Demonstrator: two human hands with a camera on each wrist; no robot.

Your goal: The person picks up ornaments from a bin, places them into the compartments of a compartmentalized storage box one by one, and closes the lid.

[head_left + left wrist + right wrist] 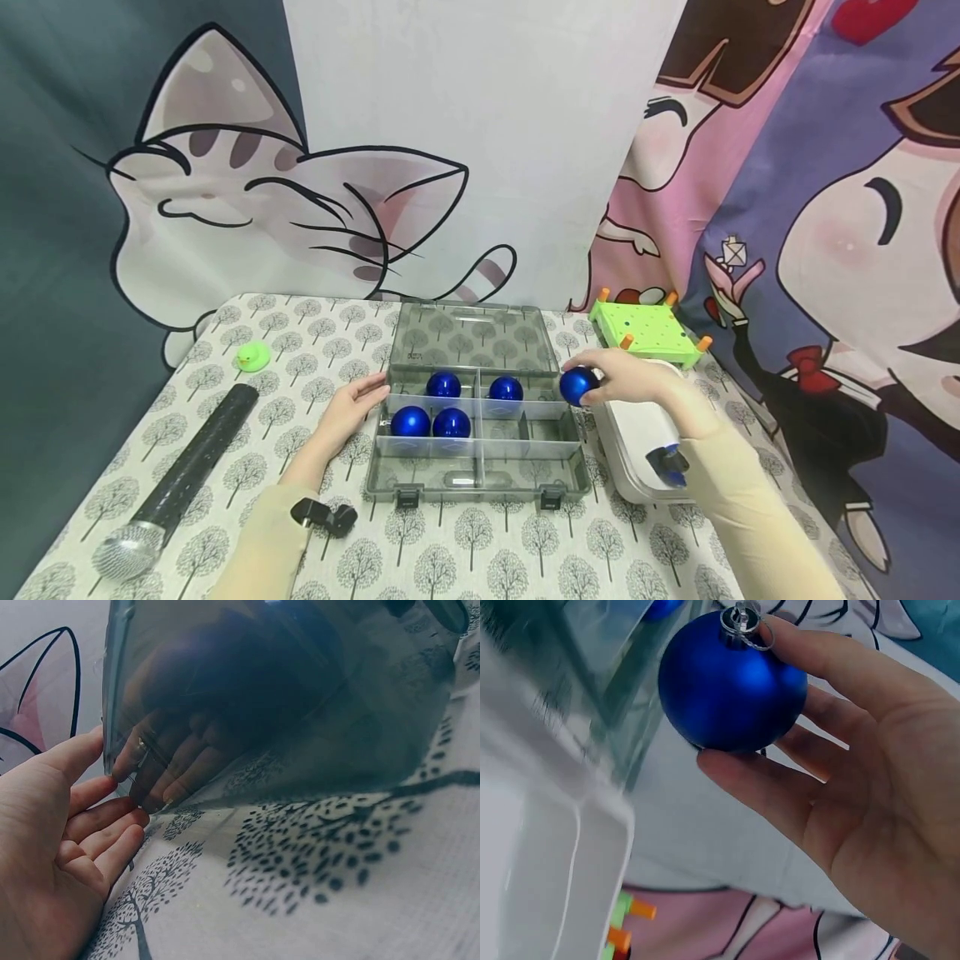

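A blue Christmas ball (578, 387) with a silver cap (739, 628) is pinched by my right hand (627, 377), just off the right side of a clear grey compartment box (433, 483). The box lies with its lid (472, 337) folded back. Two blue balls (431, 423) sit in its middle left compartment; one ball (443, 385) is in the back left and another (506, 389) in the back right. At the box's left wall, my left hand (351, 414) touches the side with its fingertips (107, 787).
To the right stands a white tub (637, 429) with something blue (674, 477) at its near end, partly hidden by the right wrist. Behind it is a green pegged stand (647, 330). A microphone (187, 467) and a green toy duck (253, 357) lie at left.
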